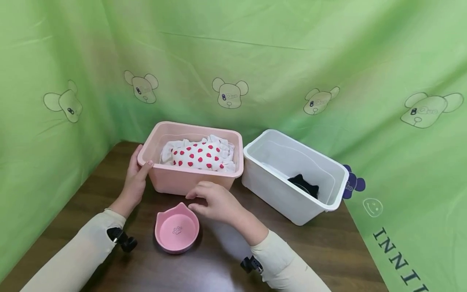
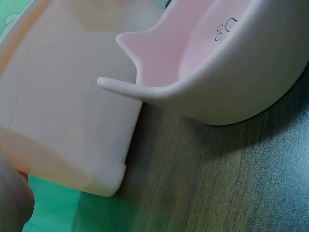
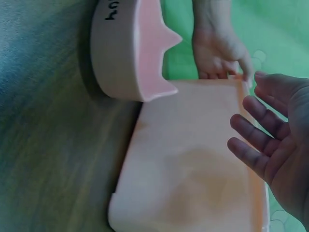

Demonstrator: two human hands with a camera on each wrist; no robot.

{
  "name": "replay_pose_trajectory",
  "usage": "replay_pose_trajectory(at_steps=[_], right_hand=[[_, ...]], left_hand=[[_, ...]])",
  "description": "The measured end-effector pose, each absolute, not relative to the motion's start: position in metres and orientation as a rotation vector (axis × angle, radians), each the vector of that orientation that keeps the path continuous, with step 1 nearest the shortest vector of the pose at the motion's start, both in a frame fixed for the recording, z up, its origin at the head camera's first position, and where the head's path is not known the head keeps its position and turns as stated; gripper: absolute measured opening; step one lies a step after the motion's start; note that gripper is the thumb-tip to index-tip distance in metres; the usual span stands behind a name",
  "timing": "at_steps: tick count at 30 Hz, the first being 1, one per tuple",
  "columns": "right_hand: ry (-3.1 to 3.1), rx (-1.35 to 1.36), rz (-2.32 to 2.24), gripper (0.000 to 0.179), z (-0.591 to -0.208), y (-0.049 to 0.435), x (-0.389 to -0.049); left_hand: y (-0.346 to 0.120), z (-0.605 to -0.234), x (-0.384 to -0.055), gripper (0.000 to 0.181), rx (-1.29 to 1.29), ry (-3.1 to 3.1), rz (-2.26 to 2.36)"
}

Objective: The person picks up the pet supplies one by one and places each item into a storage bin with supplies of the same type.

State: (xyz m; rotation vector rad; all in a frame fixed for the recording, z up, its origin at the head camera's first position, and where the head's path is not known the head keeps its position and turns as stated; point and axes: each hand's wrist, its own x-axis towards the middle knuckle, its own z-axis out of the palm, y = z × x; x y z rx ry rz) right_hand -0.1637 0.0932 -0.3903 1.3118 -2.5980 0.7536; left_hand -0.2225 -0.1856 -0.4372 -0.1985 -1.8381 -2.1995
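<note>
My left hand (image 1: 132,182) grips the left end of a pink plastic storage bin (image 1: 178,181), thumb over the rim at the near corner and fingers along the outer side. In the bin lies a small white frilled pillow (image 1: 197,156) with a red strawberry-like print. My right hand (image 1: 216,202) hovers in front of the bin with loosely bent fingers and holds nothing; the right wrist view shows its fingers spread apart (image 3: 258,135). Below it on the table stands a pink cat-eared pet bowl (image 1: 177,229) with a paw print inside, upright and between my forearms.
A white storage bin (image 1: 277,192) stands at an angle right of the pink one, with a black cat-eared item (image 1: 303,185) inside. Behind both hangs a green curtain (image 1: 262,61) with bear drawings. The dark wooden table (image 1: 328,247) runs under everything.
</note>
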Motion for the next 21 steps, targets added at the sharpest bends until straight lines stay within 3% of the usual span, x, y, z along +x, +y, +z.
replay_pose_trajectory(at_steps=[21], right_hand=[[-2.865,1.124,0.622,0.035,-0.429,0.067,-0.170]], left_hand=[[-0.185,-0.436,-0.222,0.068,-0.197,-1.847,-2.193]])
